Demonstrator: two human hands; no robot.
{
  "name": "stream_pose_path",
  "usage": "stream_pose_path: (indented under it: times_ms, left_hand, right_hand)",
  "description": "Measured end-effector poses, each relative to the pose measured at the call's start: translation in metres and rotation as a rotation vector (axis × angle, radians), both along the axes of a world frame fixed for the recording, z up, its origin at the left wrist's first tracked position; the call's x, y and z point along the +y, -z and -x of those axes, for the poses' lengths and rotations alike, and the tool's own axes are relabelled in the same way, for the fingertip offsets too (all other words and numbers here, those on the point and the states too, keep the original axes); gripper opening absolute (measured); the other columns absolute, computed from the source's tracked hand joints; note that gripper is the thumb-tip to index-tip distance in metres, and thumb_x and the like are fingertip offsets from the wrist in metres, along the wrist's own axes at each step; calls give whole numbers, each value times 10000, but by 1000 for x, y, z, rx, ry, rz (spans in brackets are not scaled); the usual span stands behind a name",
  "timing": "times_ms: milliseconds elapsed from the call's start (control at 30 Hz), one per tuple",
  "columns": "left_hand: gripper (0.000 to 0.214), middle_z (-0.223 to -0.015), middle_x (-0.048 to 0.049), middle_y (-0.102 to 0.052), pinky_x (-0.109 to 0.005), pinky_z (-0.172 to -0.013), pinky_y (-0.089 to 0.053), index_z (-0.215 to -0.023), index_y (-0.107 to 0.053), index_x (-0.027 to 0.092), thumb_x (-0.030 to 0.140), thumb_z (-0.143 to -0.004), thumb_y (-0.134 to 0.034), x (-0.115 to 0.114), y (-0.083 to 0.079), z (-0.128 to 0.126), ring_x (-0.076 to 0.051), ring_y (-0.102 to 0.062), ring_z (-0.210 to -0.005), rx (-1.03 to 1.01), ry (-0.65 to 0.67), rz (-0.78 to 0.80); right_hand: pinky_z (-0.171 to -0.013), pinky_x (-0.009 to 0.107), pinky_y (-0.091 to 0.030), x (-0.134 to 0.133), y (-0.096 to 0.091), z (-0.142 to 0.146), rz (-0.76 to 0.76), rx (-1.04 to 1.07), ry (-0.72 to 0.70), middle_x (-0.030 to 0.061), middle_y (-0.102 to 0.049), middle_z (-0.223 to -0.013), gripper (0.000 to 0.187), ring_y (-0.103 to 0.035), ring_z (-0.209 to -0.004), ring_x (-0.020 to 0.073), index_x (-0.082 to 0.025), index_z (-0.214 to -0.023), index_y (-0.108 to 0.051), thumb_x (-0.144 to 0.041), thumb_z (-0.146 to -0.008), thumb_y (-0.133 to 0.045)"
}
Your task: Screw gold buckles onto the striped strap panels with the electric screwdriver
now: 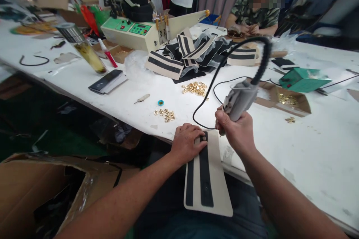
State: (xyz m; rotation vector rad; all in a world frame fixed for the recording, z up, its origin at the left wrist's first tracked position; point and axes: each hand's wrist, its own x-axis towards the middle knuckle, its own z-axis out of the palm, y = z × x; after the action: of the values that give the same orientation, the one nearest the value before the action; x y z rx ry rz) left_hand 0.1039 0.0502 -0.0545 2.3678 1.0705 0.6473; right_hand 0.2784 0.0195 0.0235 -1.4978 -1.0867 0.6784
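My left hand (187,142) grips the upper left of a beige panel with two black strips (220,179). Its thumb and fingertips lie around a small round metal piece (204,138) on one strip. The panel's top end rests at the table edge, and its lower end hangs over my lap. My right hand (238,129) is closed around a grey corded hand tool (241,99), held tilted just above the panel's upper right. The tool's thick black cable (263,58) loops up from its top. Its lower tip is mostly hidden by my fingers.
Gold-coloured hardware (196,88) lies in piles beyond my hands, near a small blue ring-shaped container (160,102). More panels (165,65) are heaped behind. A cardboard tray (297,106) and green box (304,79) stand right. A glass bottle (89,54) and machine (134,33) stand left. Someone sits opposite.
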Motion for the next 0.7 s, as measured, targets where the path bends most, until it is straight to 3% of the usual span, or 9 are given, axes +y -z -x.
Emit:
stream_pose_path:
  times_ms: [100,233,367,433,500,600,700]
  left_hand:
    - [244,-1142,-20,-755,-460,-998,-437,-1045,-756,285,344,-825,-843,0,0,0,-278,-594,-1164,0,-10,-30]
    - [366,-1224,-62,-729,-456,-1019,-452,-1178,-723,252,336,-837,-826,-2,0,1,-287,-583,-1202,-3,-26,-69]
    - [388,-1320,-80,-709,-482,-1074,-439,-1230,-702,233,330,-865,-790,-3,-2,2,-301,-564,-1269,14,-14,-86]
    - [386,-1324,-84,-711,-488,-1081,-440,-1228,-701,229,321,-863,-788,-4,-5,2,-301,-569,-1270,19,-14,-81]
    - [385,-1320,-87,-714,-487,-1078,-446,-1224,-700,224,308,-859,-789,-5,-7,2,-297,-576,-1259,17,-18,-77]
    - [388,-1296,-83,-725,-482,-1067,-454,-1218,-701,212,296,-851,-794,-6,-8,1,-292,-585,-1234,6,-23,-71]
    - [385,-1273,-86,-736,-499,-1076,-452,-1202,-710,198,281,-837,-797,-7,-9,0,-297,-589,-1220,-48,-27,-28]
  right_hand:
    - [-553,305,-464,-7,-7,-43,203,-329,58,25,-663,-666,569,-611,-591,207,-181,-1028,-697,-711,-821,-723]
    - [-753,348,-512,-22,22,-113,503,-794,69,104,-751,-1027,480,-703,-880,269,-202,-1317,-621,-539,-1001,-492]
    - [-873,440,-511,-38,49,-150,598,-876,162,177,-704,-1235,485,-683,-1061,343,-190,-1418,-591,-376,-982,-489]
    - [-948,510,-493,-49,54,-149,576,-924,209,204,-662,-1319,532,-629,-1171,390,-179,-1458,-566,-380,-967,-524]
    - [-1042,571,-450,-66,58,-134,443,-1021,196,210,-599,-1429,613,-545,-1296,416,-176,-1513,-515,-385,-941,-591]
    - [-1125,581,-413,-97,67,-89,96,-1126,-106,157,-522,-1551,631,-477,-1405,379,-247,-1555,-475,-299,-943,-616]
    - [-1109,557,-436,-122,75,-40,-113,-1066,-455,93,-560,-1538,544,-453,-1454,352,-331,-1447,-587,-145,-936,-558]
